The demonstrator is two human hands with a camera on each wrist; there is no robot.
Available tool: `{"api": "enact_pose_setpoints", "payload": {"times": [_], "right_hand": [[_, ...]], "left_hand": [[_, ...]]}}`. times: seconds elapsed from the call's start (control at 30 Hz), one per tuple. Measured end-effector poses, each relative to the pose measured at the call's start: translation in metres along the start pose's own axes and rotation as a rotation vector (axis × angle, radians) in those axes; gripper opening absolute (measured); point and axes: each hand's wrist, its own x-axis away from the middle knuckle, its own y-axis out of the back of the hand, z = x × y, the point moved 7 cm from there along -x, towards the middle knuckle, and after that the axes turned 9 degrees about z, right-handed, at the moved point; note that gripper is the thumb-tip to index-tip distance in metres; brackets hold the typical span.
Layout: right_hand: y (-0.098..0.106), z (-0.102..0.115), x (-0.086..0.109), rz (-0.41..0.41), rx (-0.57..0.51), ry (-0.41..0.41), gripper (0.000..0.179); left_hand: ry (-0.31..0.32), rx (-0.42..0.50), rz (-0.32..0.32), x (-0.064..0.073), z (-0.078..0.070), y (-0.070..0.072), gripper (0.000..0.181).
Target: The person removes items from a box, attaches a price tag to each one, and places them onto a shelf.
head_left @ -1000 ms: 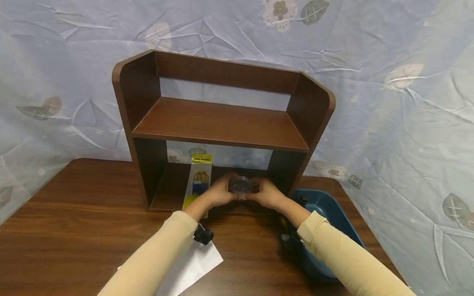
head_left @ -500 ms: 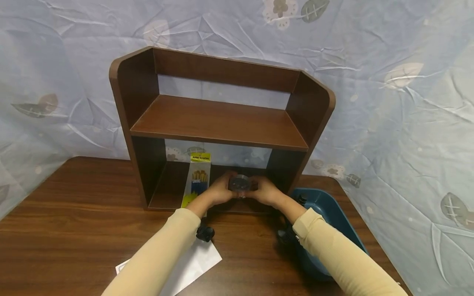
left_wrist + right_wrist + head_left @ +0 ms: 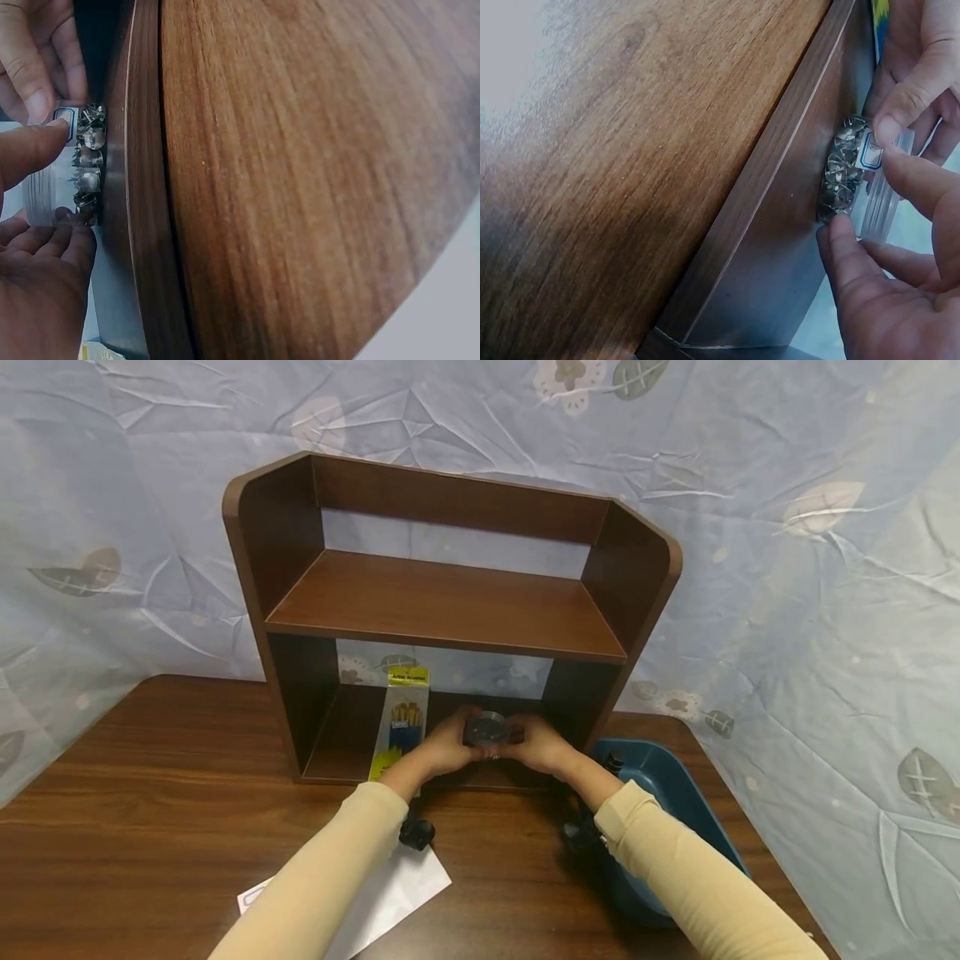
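Note:
Both hands meet around a small clear round jar [image 3: 488,727] at the lower compartment of the brown shelf unit. My left hand [image 3: 447,745] grips one side, and my right hand [image 3: 540,746] grips the other. In the left wrist view, silvery metal pieces fill the bottom of the jar [image 3: 88,169], under a ribbed clear lid [image 3: 41,199]. Both thumbs press near a blue-framed label [image 3: 871,152], seen in the right wrist view. The jar is upright, its base at the lower board [image 3: 769,217]. Fingers hide part of its sides.
A packet of artist brushes [image 3: 406,722] leans inside the lower compartment, left of the jar. The upper shelf [image 3: 450,606] is above the hands. A blue basin [image 3: 693,806] with a black item [image 3: 614,762] stands right. White paper [image 3: 405,893] lies under the left arm.
Both hands stay on the jar at nearly the same spot. The head view has shifted slightly.

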Motion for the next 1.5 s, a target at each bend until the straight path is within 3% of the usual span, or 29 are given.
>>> {"api": "enact_pose_setpoints", "payload": {"times": [0.33,0.67,1.0,1.13,1.27,1.5], "right_hand": [[-0.001,0.002,-0.001,-0.02,0.017,0.018,0.041],[-0.006,0.002,0.003,-0.02,0.063,0.014,0.046],[-0.002,0.012,0.024,-0.007,0.125,-0.026,0.049],[0.001,0.02,0.036,-0.012,0.212,-0.07,0.055],[0.001,0.029,0.049,0.006,0.228,-0.069,0.055],[0.006,0.043,0.077,-0.004,0.228,0.01,0.048]], "left_hand": [[0.002,-0.015,0.008,0.001,0.002,0.0,0.072],[-0.068,-0.082,0.016,0.006,0.0,-0.004,0.074],[-0.073,-0.129,-0.009,0.013,0.0,0.003,0.08],[-0.081,-0.154,-0.048,0.017,-0.004,0.008,0.07],[-0.099,-0.173,-0.112,0.024,-0.012,0.012,0.06],[-0.067,-0.13,-0.229,0.036,-0.027,0.019,0.052]]}}
